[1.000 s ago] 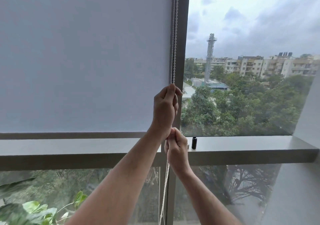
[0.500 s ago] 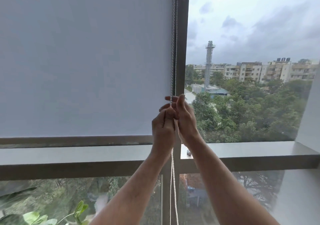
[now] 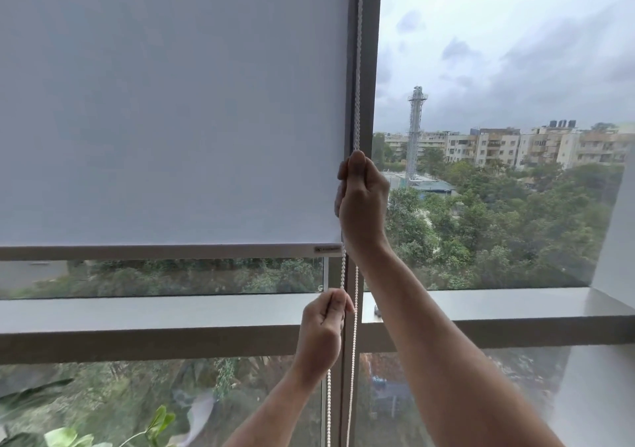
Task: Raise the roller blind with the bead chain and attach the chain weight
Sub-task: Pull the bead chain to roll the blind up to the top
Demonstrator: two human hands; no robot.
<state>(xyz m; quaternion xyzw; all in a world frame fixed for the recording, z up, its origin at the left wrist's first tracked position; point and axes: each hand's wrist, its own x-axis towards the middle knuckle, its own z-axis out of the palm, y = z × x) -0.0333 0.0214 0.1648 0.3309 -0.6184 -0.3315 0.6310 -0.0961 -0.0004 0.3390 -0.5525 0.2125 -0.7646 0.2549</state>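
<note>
**Both hands on the bead chain, blind partly up**

The right hand, at 1 o'clock from frame centre, is clenched on the bead chain beside the window post. The left hand, at 6 o'clock, pinches one strand lower down; the other strand hangs free just beside it. The roller blind has its bottom bar clear of the sill, a strip of glass open between them. A small dark object, mostly hidden behind the right forearm, sits on the sill.
</note>
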